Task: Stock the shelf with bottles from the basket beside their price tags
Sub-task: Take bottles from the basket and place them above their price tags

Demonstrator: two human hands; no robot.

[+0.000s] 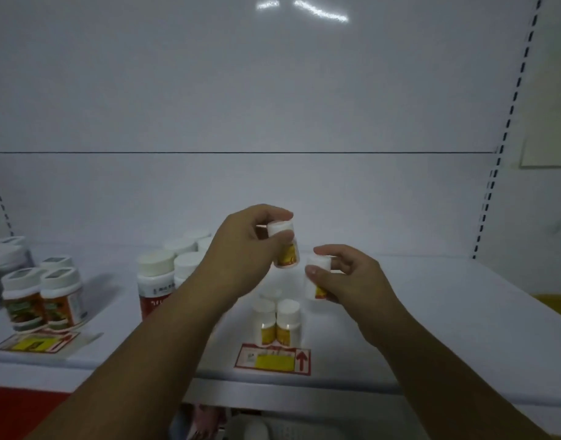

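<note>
From the head camera, both bare hands are raised over a white shelf [431, 312], each with a small white bottle. The left hand [241, 252] pinches one small bottle [285, 246] by its white cap, thumb and fingers closed around the top, so the bottle hangs tilted with its yellow-and-red label facing the camera. The right hand [352, 277] wraps its thumb and fingers around a second small bottle [317, 277], gripping it by the cap and upper body — only a sliver of its yellow label shows below the thumb. The two held bottles are close together, just apart, above the shelf surface. Directly below them two matching small bottles [277, 322] stand upright side by side, touching, with another cap visible behind them; just in front lies a red-bordered price tag [272, 358] with a yellow panel and a red arrow pointing toward them. Left of the left forearm stands a group of larger white-capped bottles [165, 274], the front one with a red label. Further left are orange-labelled bottles [41, 300] with grey-topped lids, and a second price tag [34, 342] lies in front of them. The basket is not identifiable in this view — only blurred shapes show below the shelf edge.
</note>
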